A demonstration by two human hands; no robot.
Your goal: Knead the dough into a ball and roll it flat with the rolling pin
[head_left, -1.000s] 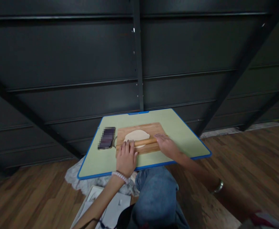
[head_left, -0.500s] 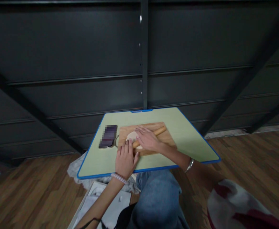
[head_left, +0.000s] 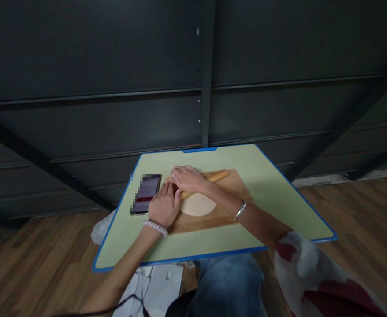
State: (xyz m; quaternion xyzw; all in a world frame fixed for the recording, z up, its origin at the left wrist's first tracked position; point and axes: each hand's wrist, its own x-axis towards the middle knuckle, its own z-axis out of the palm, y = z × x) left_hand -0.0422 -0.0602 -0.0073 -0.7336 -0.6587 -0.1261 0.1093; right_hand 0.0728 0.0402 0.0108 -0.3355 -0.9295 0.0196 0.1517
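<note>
A wooden rolling pin (head_left: 217,176) lies slantwise across a wooden board (head_left: 236,193), its far right end bare. My left hand (head_left: 164,206) is over the pin's near left end, fingers forward and curved down on it. Beside it, my right hand (head_left: 188,179) rests across the pin with its fingers together and bent over the far side; the two hands nearly touch. Under and in front of the pin spreads a flat round of pale dough (head_left: 198,206), partly covered by the pin and my right forearm. The board's left part is hidden behind my hands.
A phone (head_left: 146,193) lies left of the board, close to my left hand. Both are on a pale green low table (head_left: 279,211) with a blue rim. Dark metal panels (head_left: 140,123) stand behind it. A white box-like thing (head_left: 163,281) and a cable are below, near my knee.
Both hands have moved to the left and my right hand farther away, with the rolling pin shifted toward the dough's far side. More of the dough shows now. The view has shifted slightly.
</note>
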